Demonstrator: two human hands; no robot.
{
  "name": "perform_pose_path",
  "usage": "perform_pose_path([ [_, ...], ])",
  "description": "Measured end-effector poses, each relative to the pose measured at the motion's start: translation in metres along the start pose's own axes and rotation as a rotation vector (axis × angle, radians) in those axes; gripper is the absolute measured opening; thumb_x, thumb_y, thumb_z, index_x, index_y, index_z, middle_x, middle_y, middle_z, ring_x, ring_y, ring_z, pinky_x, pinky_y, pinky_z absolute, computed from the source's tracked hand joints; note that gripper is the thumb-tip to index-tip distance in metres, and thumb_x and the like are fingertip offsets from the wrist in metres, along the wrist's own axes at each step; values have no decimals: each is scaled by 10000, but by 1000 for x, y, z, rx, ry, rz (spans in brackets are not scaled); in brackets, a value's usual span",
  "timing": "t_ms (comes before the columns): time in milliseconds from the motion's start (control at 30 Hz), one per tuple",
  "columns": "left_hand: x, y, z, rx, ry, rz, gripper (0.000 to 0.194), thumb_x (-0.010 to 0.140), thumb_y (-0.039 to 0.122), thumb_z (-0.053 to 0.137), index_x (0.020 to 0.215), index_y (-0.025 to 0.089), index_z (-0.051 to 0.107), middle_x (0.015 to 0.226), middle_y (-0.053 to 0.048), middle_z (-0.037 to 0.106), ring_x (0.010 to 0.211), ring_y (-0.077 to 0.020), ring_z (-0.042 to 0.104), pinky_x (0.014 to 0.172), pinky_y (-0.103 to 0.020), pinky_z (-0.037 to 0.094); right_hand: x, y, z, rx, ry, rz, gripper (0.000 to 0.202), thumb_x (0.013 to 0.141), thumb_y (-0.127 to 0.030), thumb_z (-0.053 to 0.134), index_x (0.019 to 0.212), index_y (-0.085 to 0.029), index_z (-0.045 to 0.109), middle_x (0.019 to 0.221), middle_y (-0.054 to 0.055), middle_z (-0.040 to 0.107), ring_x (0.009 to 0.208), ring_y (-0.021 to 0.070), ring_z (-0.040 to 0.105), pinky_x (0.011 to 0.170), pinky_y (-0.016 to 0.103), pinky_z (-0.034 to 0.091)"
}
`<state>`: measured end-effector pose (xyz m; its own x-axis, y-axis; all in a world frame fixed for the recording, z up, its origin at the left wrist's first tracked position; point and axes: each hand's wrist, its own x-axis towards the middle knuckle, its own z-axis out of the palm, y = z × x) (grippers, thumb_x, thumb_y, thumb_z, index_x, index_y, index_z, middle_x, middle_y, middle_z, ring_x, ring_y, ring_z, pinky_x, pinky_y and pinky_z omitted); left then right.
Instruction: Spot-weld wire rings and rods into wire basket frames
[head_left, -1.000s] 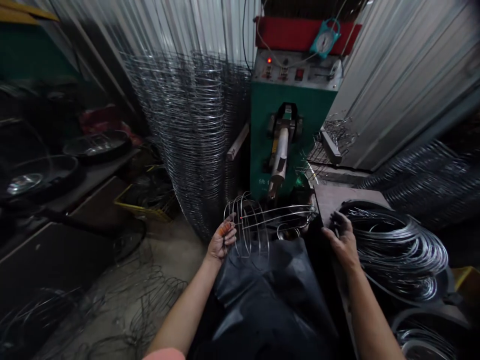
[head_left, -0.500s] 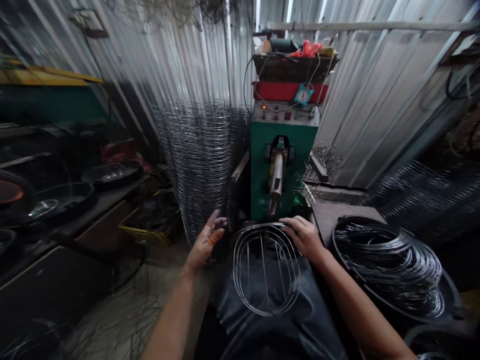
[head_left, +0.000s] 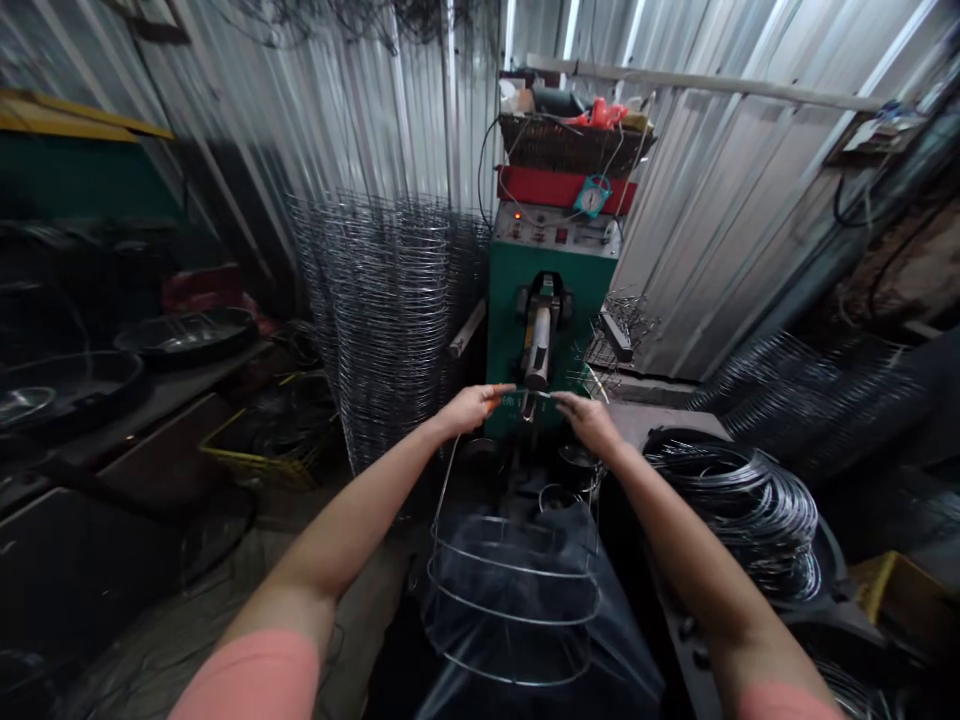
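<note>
A round wire basket frame [head_left: 517, 622] of several thin metal rings joined by wires stands tilted over my lap, its far edge raised to the machine. My left hand [head_left: 474, 408] has its fingers closed on the left of that edge. On the right of the same edge, my right hand [head_left: 591, 422] pinches the wire. Between the two hands, the top wire lies at the tip of a spot welder's electrode arm [head_left: 538, 345]; whether they touch I cannot tell. Below the frame, a dark shiny apron [head_left: 622, 650] covers my lap.
The green welding machine [head_left: 504, 310] stands ahead. Tall stacked wire rings [head_left: 390, 320] rise at its left, near a yellow crate [head_left: 262, 460]. At right, a black tub [head_left: 829, 560] holds a coil of bent wires [head_left: 772, 510]. Black pans [head_left: 187, 335] sit at far left.
My left hand has come in from apart and closed on the frame. The frame's far edge has been lifted and moved forward to the electrode, with my right hand still on it.
</note>
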<state>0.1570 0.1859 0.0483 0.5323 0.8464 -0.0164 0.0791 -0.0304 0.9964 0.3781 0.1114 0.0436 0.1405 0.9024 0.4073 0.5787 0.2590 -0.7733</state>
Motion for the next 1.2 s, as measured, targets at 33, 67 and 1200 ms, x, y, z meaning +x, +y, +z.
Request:
perform_pose_path([
  [33,2,-14,2,60,3,-38,377,682,137,612,1053,178,668,366,76,348,292,-61,252,324,-180,169,-5,13,9,-93,-48,16,186,730,-156,615,866,-265,678,793,-12,680,795,194,622,771,300,459],
  [67,2,-27,3,117,10,-60,377,691,137,594,1059,178,667,374,67,377,300,-68,273,333,-185,189,-12,25,18,-209,-106,28,185,764,-163,583,898,-259,666,804,2,679,788,195,624,745,290,458],
  [1200,66,-92,4,665,-172,313,278,769,178,482,985,182,658,876,-37,693,796,-166,624,730,-226,439,2,103,43,-253,-263,-27,195,806,-286,432,840,-210,609,672,15,606,615,151,530,585,216,363],
])
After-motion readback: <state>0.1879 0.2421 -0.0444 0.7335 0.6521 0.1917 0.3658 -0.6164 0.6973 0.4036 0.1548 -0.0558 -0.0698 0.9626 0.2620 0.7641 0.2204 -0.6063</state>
